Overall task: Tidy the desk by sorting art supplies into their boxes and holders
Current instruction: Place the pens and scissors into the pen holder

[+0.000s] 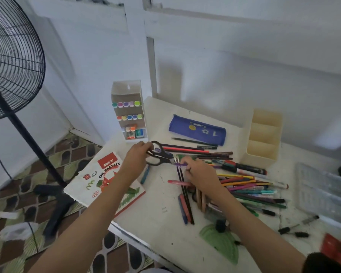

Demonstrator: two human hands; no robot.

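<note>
- Left hand (140,155): clenched round the handle loops of the black scissors (158,157), at about 9 o'clock of the loose pens (244,186).
- Scissors: on or just above the worktop (161,203); contact not readable. Long axis runs roughly 9-to-3 o'clock, with the handles at 9 and the blade end pointing to 3-4 o'clock. The tips meet the right hand (197,172) and cannot be seen clearly.
- Right hand: fingers curled, pinching what looks like a purple pen (180,164), just beside the blade end.
- Beige holder (262,138): upright with open compartments, at about 3 o'clock from the scissors and well apart, across the pens.
- Judgement: the holder is nearer the right hand. The left hand would have to cross over the right and then turn the scissors blades-down to drop them in.
- Marker rack (129,115): at 12 o'clock from the left hand, near.
</note>
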